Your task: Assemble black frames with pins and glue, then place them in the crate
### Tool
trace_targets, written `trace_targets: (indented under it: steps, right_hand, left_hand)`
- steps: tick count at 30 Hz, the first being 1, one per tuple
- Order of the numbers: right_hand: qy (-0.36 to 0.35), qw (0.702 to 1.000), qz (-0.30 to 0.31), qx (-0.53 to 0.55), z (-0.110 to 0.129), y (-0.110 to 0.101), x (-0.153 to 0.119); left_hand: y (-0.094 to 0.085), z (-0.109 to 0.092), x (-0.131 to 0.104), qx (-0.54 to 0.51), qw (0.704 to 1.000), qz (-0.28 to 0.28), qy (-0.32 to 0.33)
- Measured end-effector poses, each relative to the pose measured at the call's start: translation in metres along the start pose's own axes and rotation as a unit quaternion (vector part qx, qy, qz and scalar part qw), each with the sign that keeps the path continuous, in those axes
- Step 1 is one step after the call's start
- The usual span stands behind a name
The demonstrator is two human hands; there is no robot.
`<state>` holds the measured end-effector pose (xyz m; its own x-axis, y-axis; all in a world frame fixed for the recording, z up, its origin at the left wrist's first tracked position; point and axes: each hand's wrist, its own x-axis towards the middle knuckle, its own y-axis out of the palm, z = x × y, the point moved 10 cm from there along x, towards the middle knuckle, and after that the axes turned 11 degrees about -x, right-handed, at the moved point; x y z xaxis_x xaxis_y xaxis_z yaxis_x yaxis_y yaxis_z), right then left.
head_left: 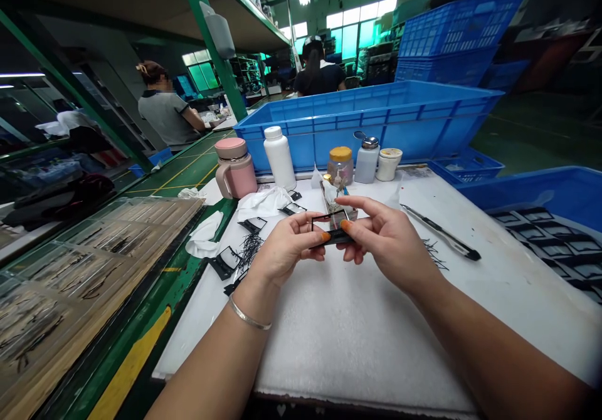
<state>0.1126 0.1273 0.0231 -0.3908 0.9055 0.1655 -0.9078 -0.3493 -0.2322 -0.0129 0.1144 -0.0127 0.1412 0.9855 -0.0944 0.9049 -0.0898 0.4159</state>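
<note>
A small black rectangular frame (337, 237) with an open or clear window is held between both hands above the white work surface. My left hand (288, 244) pinches its left side, the thumb on its lower edge. My right hand (388, 235) grips the right side with the thumb, while its index finger stretches out above the frame. Similar black pieces (224, 263) lie left of my left hand, beside a heap of thin black strips (250, 249). Right of my right hand are a black-and-silver pen-like tool (442, 232) and more thin strips (435, 256).
Behind the hands stand a pink mug (241, 172), white bottle (280, 160), yellow-lidded jar (340, 166), pump bottle (367, 162) and a large blue crate (367, 116). Trays (70, 263) lie left; a blue bin (564, 188) holds black pieces at right. Two people are farther back.
</note>
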Motion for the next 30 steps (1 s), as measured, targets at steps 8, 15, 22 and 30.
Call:
trace_targets:
  steps: [8,15,22,30]
  right_hand:
    - [-0.006,1.0,-0.013,0.005,0.001,-0.008,0.003]
    - [-0.007,1.0,-0.015,0.001,0.003,-0.009,0.001]
    - [-0.002,1.0,0.0,-0.005,0.005,-0.006,0.0]
    - [-0.001,1.0,-0.011,-0.021,0.006,-0.007,-0.001]
  left_hand:
    - [-0.001,-0.003,-0.002,-0.011,1.0,0.021,0.002]
    - [-0.001,-0.006,-0.003,-0.006,1.0,0.026,0.015]
    - [-0.001,-0.01,-0.004,0.004,1.0,0.01,0.025]
    - [-0.001,-0.014,-0.005,0.064,0.996,0.002,0.059]
